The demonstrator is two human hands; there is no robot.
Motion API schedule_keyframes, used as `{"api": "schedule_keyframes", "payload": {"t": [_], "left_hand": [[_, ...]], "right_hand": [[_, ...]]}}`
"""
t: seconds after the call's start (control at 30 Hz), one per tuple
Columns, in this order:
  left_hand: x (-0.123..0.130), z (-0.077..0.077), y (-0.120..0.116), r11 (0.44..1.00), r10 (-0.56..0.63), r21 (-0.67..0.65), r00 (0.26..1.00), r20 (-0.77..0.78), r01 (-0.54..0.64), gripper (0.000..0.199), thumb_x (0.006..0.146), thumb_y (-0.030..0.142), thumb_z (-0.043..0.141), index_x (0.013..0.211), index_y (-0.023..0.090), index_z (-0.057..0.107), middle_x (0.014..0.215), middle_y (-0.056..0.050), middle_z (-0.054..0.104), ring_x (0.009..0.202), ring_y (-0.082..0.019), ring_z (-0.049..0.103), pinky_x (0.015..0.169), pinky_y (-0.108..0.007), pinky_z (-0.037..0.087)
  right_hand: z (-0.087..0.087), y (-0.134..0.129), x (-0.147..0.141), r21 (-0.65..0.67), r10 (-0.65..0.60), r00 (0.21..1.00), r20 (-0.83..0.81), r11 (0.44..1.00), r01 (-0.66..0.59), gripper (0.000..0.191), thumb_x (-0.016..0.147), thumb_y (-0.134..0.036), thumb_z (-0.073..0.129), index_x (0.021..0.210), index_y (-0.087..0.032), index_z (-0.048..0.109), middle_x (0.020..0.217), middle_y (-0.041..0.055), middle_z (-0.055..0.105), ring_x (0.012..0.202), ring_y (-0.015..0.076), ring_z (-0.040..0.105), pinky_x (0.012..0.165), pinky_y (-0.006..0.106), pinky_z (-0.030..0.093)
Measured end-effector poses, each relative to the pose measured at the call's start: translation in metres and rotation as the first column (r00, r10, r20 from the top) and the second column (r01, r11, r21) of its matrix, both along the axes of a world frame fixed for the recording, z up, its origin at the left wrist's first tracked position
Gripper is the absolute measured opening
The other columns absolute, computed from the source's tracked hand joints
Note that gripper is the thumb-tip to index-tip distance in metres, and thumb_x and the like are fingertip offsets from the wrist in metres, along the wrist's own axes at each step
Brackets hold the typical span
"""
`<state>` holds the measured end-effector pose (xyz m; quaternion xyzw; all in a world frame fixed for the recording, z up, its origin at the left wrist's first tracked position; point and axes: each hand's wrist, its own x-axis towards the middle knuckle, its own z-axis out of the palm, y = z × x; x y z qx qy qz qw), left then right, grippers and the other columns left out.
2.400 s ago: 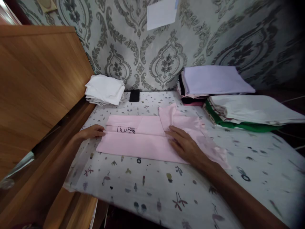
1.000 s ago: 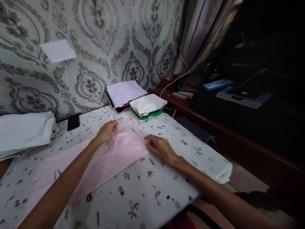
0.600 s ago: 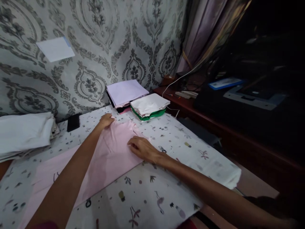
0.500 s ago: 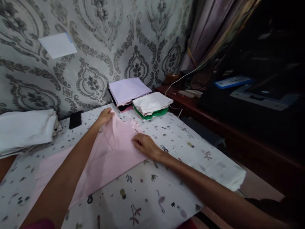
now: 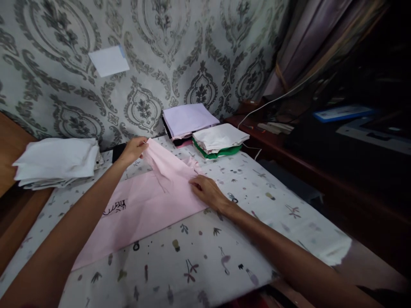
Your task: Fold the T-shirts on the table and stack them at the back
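Observation:
A pink garment (image 5: 150, 209) lies on the white patterned cloth covering the table, with dark lettering showing on its left part. My left hand (image 5: 135, 149) pinches its far edge and holds that part raised off the table, so the fabric slopes down toward the right. At the garment's right end, my right hand (image 5: 207, 190) has its fingers closed on the fabric near the bunched edge. Both forearms reach in from the bottom corners of the view, the left one crossing over the garment.
A pile of folded white cloth (image 5: 58, 160) stands at the left, a dark phone (image 5: 118, 152) beside it. Behind the garment are a lilac-topped stack (image 5: 189, 119) and a white-and-green stack (image 5: 221, 139). A dark wooden desk (image 5: 272, 149) with a white cable borders the right.
My left hand has lifted the garment's far edge higher, and the lettering has come into view. My right hand stays at the right end. The camera view has shifted left.

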<state>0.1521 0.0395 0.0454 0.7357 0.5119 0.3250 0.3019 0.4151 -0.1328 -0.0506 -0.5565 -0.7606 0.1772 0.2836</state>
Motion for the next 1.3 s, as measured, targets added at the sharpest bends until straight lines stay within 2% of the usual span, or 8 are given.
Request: {"api": "schedule_keyframes", "payload": {"t": [0.17, 0.3, 0.43, 0.53, 0.63, 0.8, 0.97, 1.3], "left_hand": [[-0.014, 0.010, -0.046, 0.995, -0.096, -0.008, 0.969, 0.226, 0.100, 0.029, 0.072, 0.043, 0.069, 0.076, 0.019, 0.054, 0.075, 0.002, 0.052, 0.075, -0.013, 0.056, 0.080, -0.035, 0.057], [-0.048, 0.008, -0.111, 0.993, -0.121, 0.019, 0.991, 0.058, 0.121, 0.031, 0.081, 0.050, 0.065, 0.088, 0.020, 0.065, 0.093, -0.005, 0.068, 0.097, -0.023, 0.065, 0.094, -0.040, 0.054], [-0.076, -0.018, -0.175, 0.967, -0.237, -0.122, 0.964, -0.121, 0.223, 0.030, 0.088, 0.052, 0.056, 0.096, 0.026, 0.070, 0.117, -0.009, 0.071, 0.120, -0.028, 0.061, 0.101, -0.041, 0.050], [-0.085, -0.034, -0.199, 0.945, -0.296, -0.195, 0.940, -0.168, 0.262, 0.028, 0.091, 0.049, 0.053, 0.098, 0.029, 0.072, 0.121, -0.008, 0.070, 0.124, -0.027, 0.059, 0.104, -0.039, 0.048], [-0.084, -0.036, -0.191, 0.950, -0.276, -0.202, 0.941, -0.194, 0.237, 0.028, 0.089, 0.046, 0.053, 0.101, 0.028, 0.071, 0.114, -0.007, 0.072, 0.107, -0.025, 0.065, 0.091, -0.036, 0.053], [-0.057, -0.042, -0.127, 0.999, -0.017, -0.044, 0.983, -0.184, 0.009, 0.027, 0.086, 0.039, 0.047, 0.090, 0.021, 0.067, 0.092, -0.006, 0.073, 0.088, -0.022, 0.066, 0.078, -0.032, 0.051], [-0.013, -0.067, -0.074, 0.997, 0.076, 0.014, 0.892, -0.446, -0.078, 0.019, 0.081, 0.034, 0.053, 0.077, 0.020, 0.065, 0.081, -0.006, 0.071, 0.077, -0.022, 0.062, 0.071, -0.032, 0.045], [-0.004, -0.079, -0.068, 0.996, 0.092, 0.052, 0.860, -0.503, -0.076, 0.015, 0.081, 0.029, 0.053, 0.069, 0.022, 0.059, 0.072, -0.003, 0.067, 0.070, -0.019, 0.057, 0.060, -0.029, 0.038]], "right_hand": [[0.001, -0.006, 0.000, 0.019, -0.022, 0.998, -0.051, 1.000, 0.023, 0.013, 0.086, -0.013, 0.051, 0.084, -0.019, 0.062, 0.088, 0.0055, 0.068, 0.082, 0.0179, 0.059, 0.076, 0.030, 0.044], [0.000, -0.011, 0.002, -0.049, -0.135, 0.969, -0.206, 0.991, 0.128, 0.009, 0.084, -0.017, 0.050, 0.091, -0.020, 0.056, 0.075, 0.0006, 0.065, 0.067, 0.0155, 0.059, 0.067, 0.027, 0.045], [-0.002, -0.011, 0.004, -0.127, -0.192, 0.894, -0.405, 0.980, 0.153, 0.030, 0.083, -0.019, 0.050, 0.113, -0.020, 0.052, 0.068, -0.0043, 0.064, 0.059, 0.0138, 0.061, 0.062, 0.026, 0.047], [-0.003, -0.009, 0.005, -0.149, -0.164, 0.903, -0.398, 0.982, 0.112, 0.022, 0.080, -0.019, 0.052, 0.100, -0.020, 0.062, 0.066, -0.0023, 0.065, 0.059, 0.0134, 0.061, 0.061, 0.025, 0.047], [-0.001, -0.010, 0.005, -0.169, -0.152, 0.906, -0.394, 0.981, 0.091, 0.015, 0.078, -0.021, 0.052, 0.085, -0.019, 0.066, 0.064, -0.0010, 0.064, 0.060, 0.0141, 0.060, 0.059, 0.025, 0.047], [0.004, -0.015, 0.004, -0.138, -0.134, 0.912, -0.388, 0.987, 0.086, 0.021, 0.081, -0.034, 0.056, 0.070, -0.018, 0.065, 0.063, 0.0019, 0.066, 0.062, 0.0161, 0.061, 0.058, 0.026, 0.047], [0.000, -0.014, 0.001, -0.146, -0.158, 0.896, -0.415, 0.984, 0.106, 0.023, 0.079, -0.036, 0.057, 0.064, -0.020, 0.062, 0.057, -0.0001, 0.062, 0.056, 0.0140, 0.056, 0.053, 0.025, 0.043], [-0.005, -0.007, 0.002, -0.078, -0.202, 0.891, -0.406, 0.979, 0.186, 0.003, 0.070, -0.021, 0.058, 0.069, -0.022, 0.056, 0.061, -0.0038, 0.059, 0.058, 0.0121, 0.054, 0.056, 0.023, 0.043]]}}
